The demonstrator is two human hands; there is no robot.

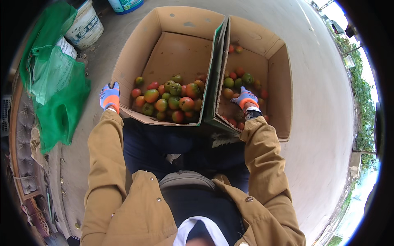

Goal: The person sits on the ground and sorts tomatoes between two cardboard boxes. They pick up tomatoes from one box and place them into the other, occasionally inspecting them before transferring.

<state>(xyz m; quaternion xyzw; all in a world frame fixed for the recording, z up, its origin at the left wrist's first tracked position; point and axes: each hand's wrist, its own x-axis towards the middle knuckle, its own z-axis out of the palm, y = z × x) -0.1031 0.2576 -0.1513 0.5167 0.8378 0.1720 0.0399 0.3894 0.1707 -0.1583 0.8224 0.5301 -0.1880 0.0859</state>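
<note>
Two open cardboard boxes stand side by side before me. Many red and green tomatoes (174,89) lie heaped at the near end of the left cardboard box (184,15). My left hand (110,94), in a blue and orange work glove, is at that box's near left edge, thumb and fingers around the cardboard wall. Inside the right cardboard box (280,89), my right hand (246,97), gloved alike, reaches down over scattered tomatoes (247,78). Its fingertips are close to them; whether it holds one is hidden.
Green mesh netting (61,104) and a dirty white bucket (84,26) are at the left. A blue bucket (125,5) stands beyond the left box. Along the left rim runs a tufted, wood-framed furniture piece (26,147). Green plants (366,117) grow at the far right.
</note>
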